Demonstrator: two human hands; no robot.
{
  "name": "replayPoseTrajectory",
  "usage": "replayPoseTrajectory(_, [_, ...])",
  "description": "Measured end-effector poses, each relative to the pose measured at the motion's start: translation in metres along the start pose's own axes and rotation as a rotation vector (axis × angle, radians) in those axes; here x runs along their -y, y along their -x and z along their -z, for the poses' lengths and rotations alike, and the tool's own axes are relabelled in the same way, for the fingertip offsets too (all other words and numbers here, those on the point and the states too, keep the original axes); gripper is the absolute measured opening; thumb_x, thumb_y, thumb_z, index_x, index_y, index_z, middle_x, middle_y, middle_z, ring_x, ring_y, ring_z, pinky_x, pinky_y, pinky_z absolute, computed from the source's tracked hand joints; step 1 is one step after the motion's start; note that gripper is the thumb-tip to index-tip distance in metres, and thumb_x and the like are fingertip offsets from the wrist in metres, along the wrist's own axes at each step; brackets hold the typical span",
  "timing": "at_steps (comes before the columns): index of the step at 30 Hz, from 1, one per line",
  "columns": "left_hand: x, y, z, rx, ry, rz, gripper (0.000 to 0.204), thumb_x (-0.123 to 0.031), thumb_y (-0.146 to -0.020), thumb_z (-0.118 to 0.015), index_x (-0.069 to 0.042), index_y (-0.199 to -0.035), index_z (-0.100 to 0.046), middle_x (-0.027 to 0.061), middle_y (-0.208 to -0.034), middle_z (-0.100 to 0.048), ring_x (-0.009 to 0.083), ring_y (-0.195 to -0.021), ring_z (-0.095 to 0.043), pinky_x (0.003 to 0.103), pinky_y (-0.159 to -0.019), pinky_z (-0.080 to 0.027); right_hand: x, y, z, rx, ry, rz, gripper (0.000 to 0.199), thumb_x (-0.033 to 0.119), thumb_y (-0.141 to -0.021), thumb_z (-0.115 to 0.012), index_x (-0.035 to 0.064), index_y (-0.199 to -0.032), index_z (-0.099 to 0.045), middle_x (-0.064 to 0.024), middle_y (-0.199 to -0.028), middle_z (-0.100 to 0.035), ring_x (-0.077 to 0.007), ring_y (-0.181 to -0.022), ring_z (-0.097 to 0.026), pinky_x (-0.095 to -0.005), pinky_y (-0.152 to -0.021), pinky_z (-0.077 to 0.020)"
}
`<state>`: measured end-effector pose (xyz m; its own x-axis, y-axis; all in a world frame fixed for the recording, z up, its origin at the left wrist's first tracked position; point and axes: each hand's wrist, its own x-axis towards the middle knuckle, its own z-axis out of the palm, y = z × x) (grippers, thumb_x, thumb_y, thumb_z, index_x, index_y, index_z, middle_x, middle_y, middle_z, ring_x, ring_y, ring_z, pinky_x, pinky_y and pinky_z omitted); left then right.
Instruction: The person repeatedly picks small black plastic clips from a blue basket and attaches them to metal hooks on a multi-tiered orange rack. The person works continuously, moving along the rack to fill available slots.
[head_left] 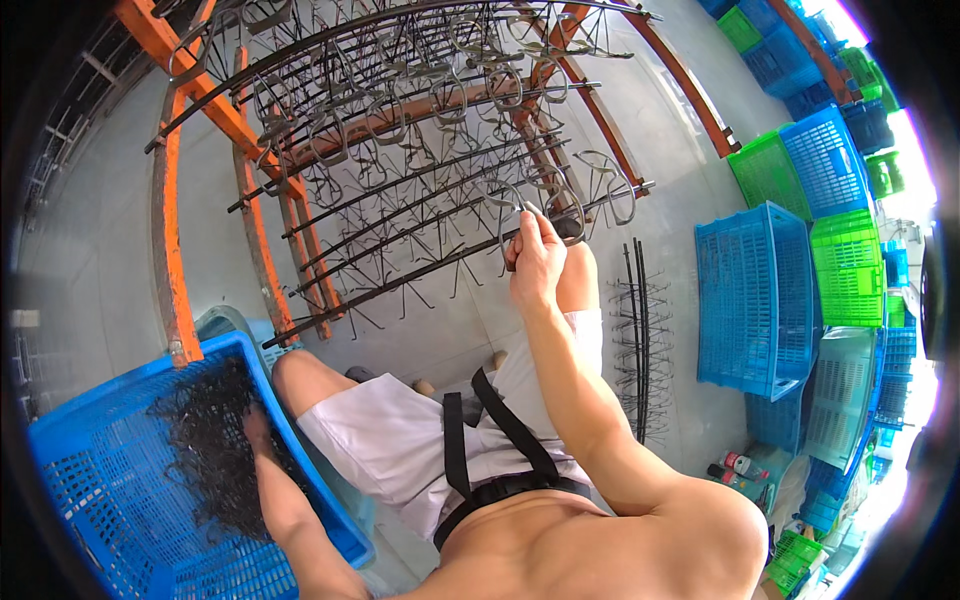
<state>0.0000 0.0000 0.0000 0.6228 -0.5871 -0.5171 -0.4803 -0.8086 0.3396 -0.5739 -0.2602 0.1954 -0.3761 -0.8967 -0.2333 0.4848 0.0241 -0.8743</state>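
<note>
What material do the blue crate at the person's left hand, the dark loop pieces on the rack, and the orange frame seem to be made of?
Blue crate: probably moulded plastic, going by its uniform colour and lattice walls with a slight sheen.
Dark loop pieces: apparently thin bent metal wire, dull grey-black, likely coated or unpolished.
Orange frame: looks like painted metal bars; the paint appears worn in places. It could be something else under the paint.

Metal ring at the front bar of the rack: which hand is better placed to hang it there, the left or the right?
The right hand, probably. It is raised at the front bar, fingers pinching the metal ring. The left hand is low, buried in dark wire pieces inside the blue crate.
</note>
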Motion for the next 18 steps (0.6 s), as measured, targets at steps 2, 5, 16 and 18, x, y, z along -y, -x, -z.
replayPoseTrajectory(2, [-0.005, 0.016, 0.000, -0.102, 0.331, 0.026, 0.054, -0.039, -0.087, -0.041, 0.004, -0.115, -0.055, 0.0299, -0.111, -0.056, 0.0426, -0.106, -0.051, 0.043, -0.091, -0.037, 0.002, 0.001, -0.001, 0.046, 0.009, -0.013, 0.026, 0.018, -0.093, -0.054, 0.0031, -0.114, -0.057, 0.0030, -0.054, -0.040, -0.0076, -0.043, -0.037, -0.0231, -0.040, -0.0301])
replayPoseTrajectory(5, [0.007, 0.022, 0.006, -0.220, 0.380, -0.068, 0.052, -0.036, -0.089, -0.039, 0.008, -0.112, -0.054, 0.0311, -0.107, -0.056, 0.0435, -0.103, -0.052, 0.044, -0.088, -0.039, 0.000, 0.005, -0.024, 0.071, -0.046, -0.054, 0.027, 0.018, -0.093, -0.052, 0.0025, -0.115, -0.056, 0.0033, -0.054, -0.039, -0.0073, -0.042, -0.036, -0.0229, -0.040, -0.0293])
replayPoseTrajectory(16, [-0.043, 0.120, 0.004, -0.793, 0.323, -0.034, 0.038, -0.025, -0.092, -0.046, 0.004, -0.115, -0.054, 0.0233, -0.105, -0.061, 0.0342, -0.092, -0.059, 0.037, -0.083, -0.044, -0.002, 0.021, -0.024, 0.148, 0.551, 0.121, 0.034, 0.025, -0.094, -0.052, 0.0025, -0.119, -0.057, 0.0029, -0.056, -0.046, -0.0052, -0.044, -0.041, -0.0222, -0.042, -0.0388])
replayPoseTrajectory(18, [-0.050, 0.127, 0.013, -0.794, 0.410, 0.055, 0.037, -0.027, -0.092, -0.047, 0.000, -0.117, -0.055, 0.0158, -0.100, -0.063, 0.0233, -0.080, -0.060, 0.032, -0.073, -0.046, 0.001, 0.018, -0.023, 0.137, 0.689, 0.195, 0.033, 0.025, -0.094, -0.052, 0.0029, -0.118, -0.058, 0.0015, -0.056, -0.047, -0.0058, -0.045, -0.042, -0.0236, -0.042, -0.0386])
